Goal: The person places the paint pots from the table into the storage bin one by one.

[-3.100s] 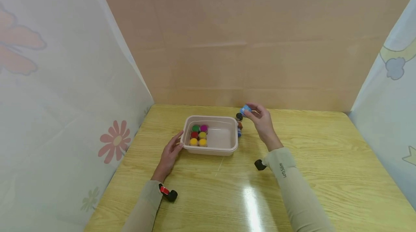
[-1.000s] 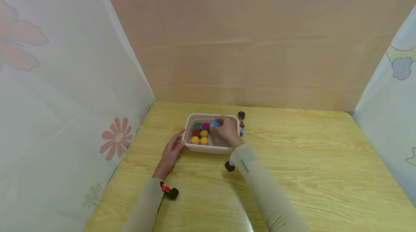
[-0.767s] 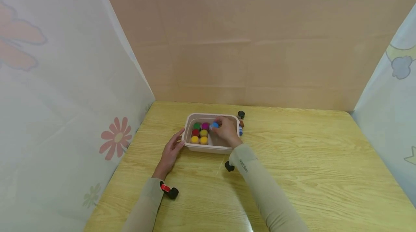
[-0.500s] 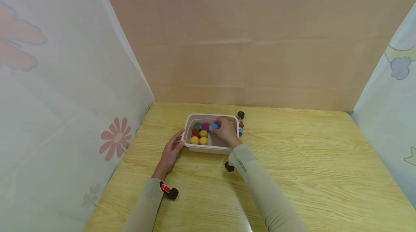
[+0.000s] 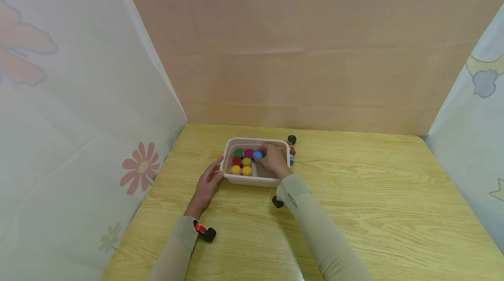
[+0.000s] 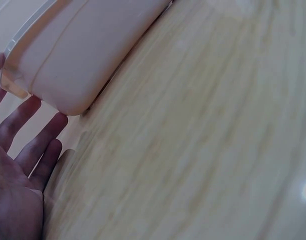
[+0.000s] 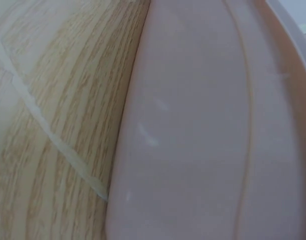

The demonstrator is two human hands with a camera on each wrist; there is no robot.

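In the head view my right hand [image 5: 274, 160] reaches into a pale pink plastic box [image 5: 256, 181] and pinches a small blue-lidded jar [image 5: 257, 155]. That jar is beside a purple-lidded jar [image 5: 248, 153]. Two columns of jars stand at the box's left end, with green [image 5: 238, 153], red [image 5: 236, 161], olive and yellow [image 5: 236, 170] lids. My left hand [image 5: 206, 187] touches the box's left end with fairly straight fingers; the left wrist view shows its fingertips [image 6: 60, 120] against the wall. The right wrist view holds only the box's outer wall [image 7: 188, 125] and table; the right hand is hidden there.
Just right of the box stand a black-lidded jar [image 5: 292, 139], a brown one [image 5: 292, 150] and a blue one [image 5: 292, 159], partly hidden by the rim. The wooden table [image 5: 374, 198] meets a brown backdrop [image 5: 252, 75] behind and patterned cloth [image 5: 78, 141] at the left.
My right hand has brought the blue-lidded jar from above the right side into the box, then shifted it slightly left and nearer, beside the others. The left hand stays at the box's left end.
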